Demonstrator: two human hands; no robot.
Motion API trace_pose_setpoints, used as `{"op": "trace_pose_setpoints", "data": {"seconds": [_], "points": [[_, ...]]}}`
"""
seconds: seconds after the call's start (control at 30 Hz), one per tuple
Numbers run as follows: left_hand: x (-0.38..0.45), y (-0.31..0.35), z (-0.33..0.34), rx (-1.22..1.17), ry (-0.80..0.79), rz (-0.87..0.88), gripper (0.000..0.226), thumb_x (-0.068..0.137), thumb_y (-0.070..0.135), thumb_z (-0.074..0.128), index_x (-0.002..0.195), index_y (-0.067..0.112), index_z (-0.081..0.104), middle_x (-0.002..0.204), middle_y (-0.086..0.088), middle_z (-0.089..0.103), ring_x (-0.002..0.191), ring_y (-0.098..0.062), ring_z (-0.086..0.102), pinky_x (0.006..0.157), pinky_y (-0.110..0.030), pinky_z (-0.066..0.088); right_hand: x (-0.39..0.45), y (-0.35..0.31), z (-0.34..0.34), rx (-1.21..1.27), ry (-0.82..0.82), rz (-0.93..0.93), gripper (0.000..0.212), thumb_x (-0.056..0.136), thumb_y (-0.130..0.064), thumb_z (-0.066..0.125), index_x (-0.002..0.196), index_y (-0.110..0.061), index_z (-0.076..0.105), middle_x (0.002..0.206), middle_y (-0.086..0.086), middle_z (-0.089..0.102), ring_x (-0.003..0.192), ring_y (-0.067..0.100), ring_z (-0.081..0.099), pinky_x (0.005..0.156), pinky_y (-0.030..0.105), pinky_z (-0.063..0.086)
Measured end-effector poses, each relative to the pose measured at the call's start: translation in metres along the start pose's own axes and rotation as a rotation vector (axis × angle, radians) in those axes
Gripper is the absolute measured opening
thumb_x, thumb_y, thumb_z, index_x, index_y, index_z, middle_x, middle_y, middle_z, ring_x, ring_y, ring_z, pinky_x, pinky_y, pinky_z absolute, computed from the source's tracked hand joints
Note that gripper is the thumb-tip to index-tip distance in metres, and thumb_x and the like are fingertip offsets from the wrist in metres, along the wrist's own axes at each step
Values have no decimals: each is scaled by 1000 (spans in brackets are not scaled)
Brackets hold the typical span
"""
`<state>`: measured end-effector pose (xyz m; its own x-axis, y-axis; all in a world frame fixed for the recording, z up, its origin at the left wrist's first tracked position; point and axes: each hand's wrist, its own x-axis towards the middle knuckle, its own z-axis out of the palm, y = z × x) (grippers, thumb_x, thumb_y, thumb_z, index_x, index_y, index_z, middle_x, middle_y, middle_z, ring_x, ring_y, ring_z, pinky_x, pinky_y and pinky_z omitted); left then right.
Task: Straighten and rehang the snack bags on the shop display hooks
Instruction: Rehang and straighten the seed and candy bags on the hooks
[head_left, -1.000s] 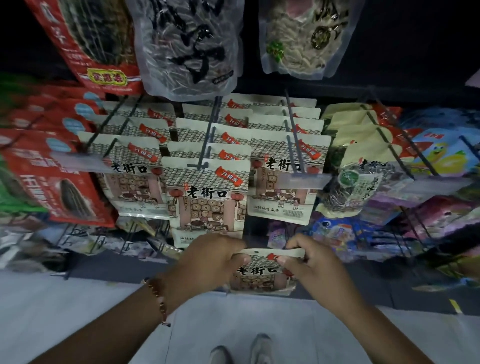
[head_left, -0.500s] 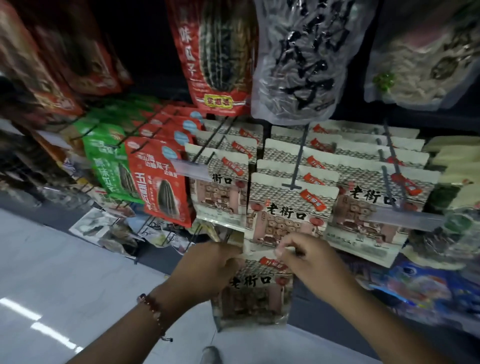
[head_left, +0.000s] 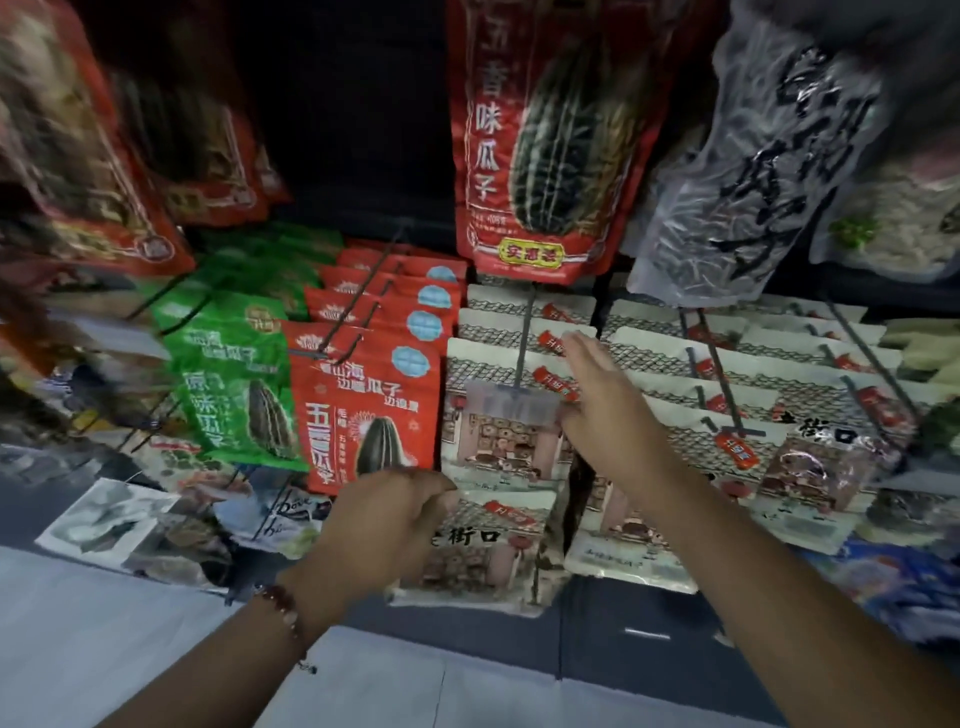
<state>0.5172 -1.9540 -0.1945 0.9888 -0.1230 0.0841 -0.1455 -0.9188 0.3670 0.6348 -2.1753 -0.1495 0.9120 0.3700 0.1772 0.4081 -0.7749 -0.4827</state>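
Loose cream-coloured flat foil snack bag with black characters and a small red label (head_left: 488, 545): lower centre of frame, below the hanging rows, off any hook. Long axis roughly upright, top edge uppermost, tilted slightly.

Left hand (head_left: 387, 525): fingers curled and clamped on the bag's upper left corner. The bag hangs from this 1 grip alone. Beaded bracelet (head_left: 280, 610) on that wrist.

Right hand (head_left: 605, 410): centre of frame, fingers straight and slightly apart, holding nothing. Palm is over the front of the hanging cream bags; whether it touches them I cannot tell, motion blur.

Target, by my reading: thin dark metal display hook (head_left: 522, 343) with a pale translucent price tag holder (head_left: 511, 408) at its tip, carrying the stack of matching cream bags (head_left: 498, 447). Tag sits just left of the right hand.

Key relation: hook tip lies straight above the held bag, up-frame, near. Right hand is the nearer to it; left hand is below and carries the bag. Bag's hang hole not visible; presumably at the top edge, so the top edge leads upward onto the tip.

Neighbours: red sunflower-seed bags (head_left: 363, 410) left of the cream stack, green bags (head_left: 234, 374) further left.
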Motion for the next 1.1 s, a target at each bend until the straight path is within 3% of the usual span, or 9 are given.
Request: {"op": "trace_pose_setpoints", "data": {"seconds": [0.13, 0.23, 0.4, 0.57, 0.67, 0.73, 0.8, 0.93, 1.1], "points": [[11, -21, -12, -102, 17, 10, 22, 100, 39, 49, 95, 28, 68, 62, 12, 54, 58, -8, 55, 53, -26, 34, 23, -4, 8, -175, 4, -23, 56, 93, -20, 61, 145, -15, 42, 137, 7, 53, 125, 25, 48, 106, 38, 41], [17, -27, -15, -147, 21, 30, 20, 99, 39, 52, 93, 30, 69, 61, 13, 53, 56, -4, 53, 50, -23, 30, 33, -8, 11, -255, 42, 1, 32, 98, -29, 53, 125, -14, 60, 113, 6, 65, 103, 25, 58, 88, 37, 48], [18, -38, -23, -223, 43, 59, 37, 98, 38, 53, 62, 45, 47, 57, 11, 50, 54, -5, 49, 49, -25, 28, 14, -17, 16, -7, 45, -21, 18, 91, -16, 61, 107, -7, 66, 92, 1, 61, 84, 18, 56, 65, 33, 45], [16, -61, -29, -290, 72, 65, 26, 97, 46, 48, 85, 31, 67, 73, 13, 63, 67, -5, 58, 60, -33, 48, -13, -20, 30, 94, 125, -19, 11, 94, -15, 63, 101, -10, 69, 94, -4, 64, 78, 10, 57, 66, 22, 43], [20, -68, -32, -305, 93, 97, 20, 99, 36, 54, 88, 26, 68, 75, 14, 62, 72, -6, 58, 65, -35, 50, -29, -32, 29, 78, 198, 17, 24, 97, -21, 57, 118, -12, 67, 106, -11, 60, 77, 1, 54, 65, 9, 37], [23, -69, -33, -298, 94, 118, 19, 98, 31, 56, 85, 24, 67, 74, 13, 61, 72, -6, 56, 66, -35, 50, -40, -36, 30, 111, 188, 89, 25, 97, -27, 55, 116, -15, 66, 96, -6, 67, 59, 4, 52, 50, 23, 43], [26, -69, -33, -299, 95, 134, 17, 98, 32, 57, 83, 27, 65, 73, 15, 60, 72, -4, 55, 65, -33, 50, -51, -33, 29, 110, 174, 140, 19, 96, -30, 55, 100, -15, 65, 79, -3, 61, 60, 11, 52, 52, 33, 42], [33, -69, -33, -325, 69, 142, 17, 97, 38, 56, 83, 34, 65, 71, 16, 61, 69, -4, 57, 62, -34, 51, -81, -28, 14, 227, 158, 188, 20, 95, -28, 59, 75, -25, 55, 65, -8, 52, 58, 7, 46, 52, 22, 32], [42, -53, -34, -396, 66, 153, 21, 96, 41, 57, 91, 28, 72, 76, 14, 68, 71, -4, 62, 65, -35, 53, -119, -32, -23, 323, 220, 285, 22, 94, -21, 60, 73, -18, 58, 66, 7, 51, 50, 7, 42, 49, 21, 32]]}}
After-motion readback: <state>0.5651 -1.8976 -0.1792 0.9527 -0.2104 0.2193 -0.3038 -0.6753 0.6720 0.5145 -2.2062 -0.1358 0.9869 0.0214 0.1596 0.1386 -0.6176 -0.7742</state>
